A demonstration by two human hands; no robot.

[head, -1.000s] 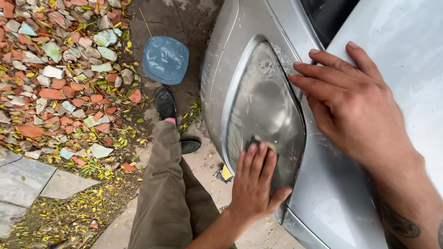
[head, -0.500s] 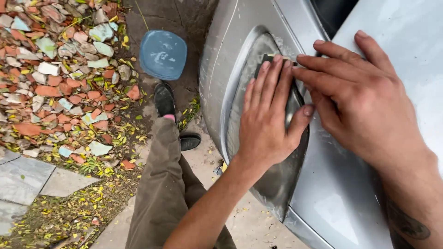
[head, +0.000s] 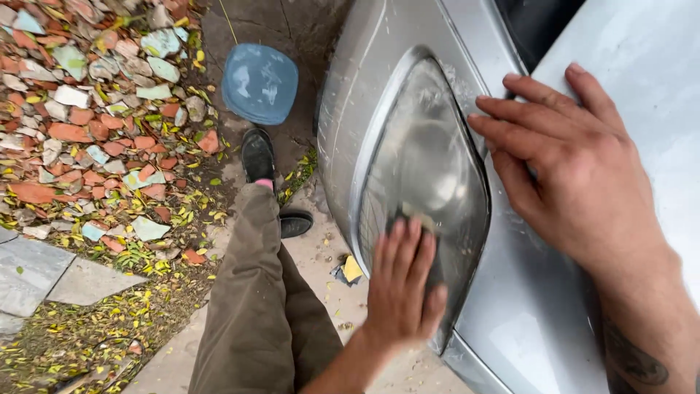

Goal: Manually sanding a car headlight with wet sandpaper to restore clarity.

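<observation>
Left hand [head: 399, 286] flat on the lower part of the cloudy headlight [head: 423, 182], fingers together, pressing a small pad [head: 414, 217] that only peeks out past the fingertips. Right hand [head: 576, 171] spread open, palm down on the silver fender [head: 539, 306] just beside the lamp's edge, holding nothing. Blue plastic lid [head: 259, 82] lies on the ground near a black shoe [head: 258, 155].
</observation>
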